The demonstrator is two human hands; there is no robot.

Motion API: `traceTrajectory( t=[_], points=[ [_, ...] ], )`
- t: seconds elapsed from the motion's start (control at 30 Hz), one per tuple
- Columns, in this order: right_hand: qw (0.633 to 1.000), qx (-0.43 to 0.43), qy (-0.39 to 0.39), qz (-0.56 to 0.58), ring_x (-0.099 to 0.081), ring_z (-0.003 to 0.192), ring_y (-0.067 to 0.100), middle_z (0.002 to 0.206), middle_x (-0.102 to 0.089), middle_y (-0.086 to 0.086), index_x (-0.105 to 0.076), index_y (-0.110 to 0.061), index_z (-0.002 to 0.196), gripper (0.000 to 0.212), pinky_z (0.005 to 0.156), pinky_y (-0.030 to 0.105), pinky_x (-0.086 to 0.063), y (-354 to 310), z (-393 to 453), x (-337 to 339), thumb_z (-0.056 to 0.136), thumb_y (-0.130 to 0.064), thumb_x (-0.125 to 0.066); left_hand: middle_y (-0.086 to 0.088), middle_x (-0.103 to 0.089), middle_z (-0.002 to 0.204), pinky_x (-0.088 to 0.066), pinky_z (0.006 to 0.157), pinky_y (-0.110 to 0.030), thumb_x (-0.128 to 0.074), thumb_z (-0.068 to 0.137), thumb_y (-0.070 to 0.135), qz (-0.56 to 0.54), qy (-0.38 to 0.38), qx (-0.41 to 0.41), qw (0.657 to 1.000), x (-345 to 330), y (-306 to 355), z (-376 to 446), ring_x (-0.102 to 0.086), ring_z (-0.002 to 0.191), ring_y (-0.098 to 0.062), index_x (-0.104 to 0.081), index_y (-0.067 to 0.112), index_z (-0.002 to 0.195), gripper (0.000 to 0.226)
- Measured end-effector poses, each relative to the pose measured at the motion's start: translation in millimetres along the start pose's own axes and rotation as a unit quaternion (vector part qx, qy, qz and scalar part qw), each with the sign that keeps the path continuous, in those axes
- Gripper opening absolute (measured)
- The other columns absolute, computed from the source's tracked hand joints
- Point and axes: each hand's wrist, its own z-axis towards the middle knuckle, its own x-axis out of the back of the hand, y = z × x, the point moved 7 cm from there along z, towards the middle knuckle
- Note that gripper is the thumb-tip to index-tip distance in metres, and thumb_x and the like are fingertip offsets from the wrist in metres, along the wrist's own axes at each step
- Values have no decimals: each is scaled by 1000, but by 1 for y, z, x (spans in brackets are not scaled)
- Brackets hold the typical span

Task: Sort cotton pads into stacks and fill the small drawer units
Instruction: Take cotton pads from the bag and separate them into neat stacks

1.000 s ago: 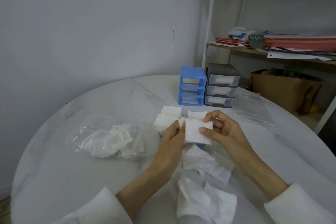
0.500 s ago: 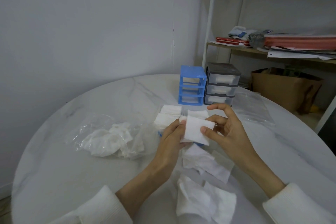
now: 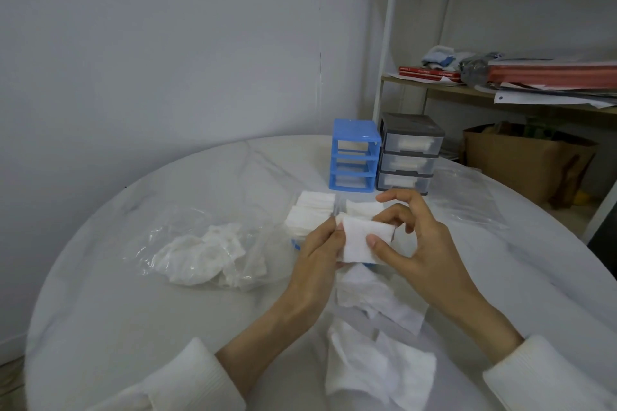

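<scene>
Round white table (image 3: 100, 277) filled most of the frame; plain wall behind, a metal shelf (image 3: 434, 90) with books and papers at upper right, a brown bag (image 3: 521, 170) under it. Clear bag of crumpled pads (image 3: 200, 253) sat left of centre, an empty clear bag (image 3: 467, 197) right of centre.

Blue drawer unit (image 3: 354, 157) and grey drawer unit (image 3: 409, 153) stood side by side, touching, at the table's far edge, just above centre frame. Grey drawers showed white inside; the blue unit's slots looked open.

Sorted stacks (image 3: 312, 213) lay just above-left of the hands, between the hands and the drawers. Loose pads (image 3: 374, 344) were spread below the hands, toward lower centre.

Both hands held one cotton pad (image 3: 362, 238) at centre frame, lifted above the table, its long axis roughly left-right. Left hand (image 3: 320, 250) pinched its left edge, fingers curled. Right hand (image 3: 417, 243) gripped the right side, thumb on the pad's face, index finger raised free.

Judgement: the pad goes next to the stacks, up-left; the left hand was nearer them.
</scene>
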Motion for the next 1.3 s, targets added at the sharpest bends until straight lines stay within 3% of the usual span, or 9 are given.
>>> traceTrajectory(
  t=[0.33,0.4,0.47,0.57,0.73,0.87,0.97,1.07,1.3],
  points=[
    [1000,16,20,-2,-55,83,0,87,-62,-9,-47,-30,105,46,73,3,-37,2,1,3,76,-8,-74,1,-65,105,-53,85,-27,-36,98,8,4,2,26,1000,1,-5,1,-61,98,-12,-62,21,99,29],
    [999,20,25,-3,-54,82,-1,88,-62,-10,-48,-31,104,46,73,4,-38,2,1,4,75,-7,-75,-7,-60,122,-51,93,-34,-43,97,18,-8,10,40,999,2,-11,3,-58,110,-18,-59,14,115,25],
    [999,23,30,-4,-54,82,-2,88,-61,-12,-48,-32,102,46,73,4,-38,1,1,5,74,-7,-76,-9,-56,130,-48,98,-41,-55,89,39,-22,16,54,998,3,-14,3,-57,116,-20,-56,11,125,46],
    [999,28,39,-17,-53,84,-6,89,-58,-18,-47,-34,97,46,73,2,-37,0,1,5,73,-8,-76,-1,-67,114,-51,93,-39,-57,84,53,-24,-13,38,999,0,-10,3,-64,105,-15,-67,22,107,40],
    [998,18,39,-41,-49,90,-2,104,-56,-13,-52,-28,106,41,76,2,-35,8,2,4,75,-14,-76,-11,-69,105,-53,90,-40,-53,92,24,19,-22,1,1000,-3,-3,3,-64,102,-26,-65,8,107,25],
    [998,-21,-21,-52,-49,100,-4,109,-58,-12,-56,-29,109,30,81,0,-32,21,2,-6,82,-39,-64,-17,-67,97,-53,83,-40,-53,93,21,41,-7,-30,999,2,0,4,-64,94,-30,-66,3,98,22],
    [998,-22,-29,-42,-51,100,-2,106,-60,-13,-57,-32,107,26,81,1,-33,21,1,-7,85,-44,-57,-7,-64,86,-51,67,-22,-57,91,21,71,15,-64,995,6,5,5,-63,80,-14,-65,10,82,16],
    [999,-24,-21,-2,-54,97,-3,102,-63,-11,-58,-30,101,13,79,1,-37,19,3,-4,89,-29,-60,-4,-63,90,-46,64,-14,-59,89,18,82,36,-87,992,12,8,7,-60,77,-3,-65,12,83,11],
    [998,-31,11,57,-58,86,0,95,-63,-12,-59,-26,91,18,71,12,-49,19,5,5,86,-8,-62,4,-67,86,-47,66,-12,-63,87,11,95,36,-113,988,11,9,8,-63,78,1,-66,10,94,7]
  ],
)
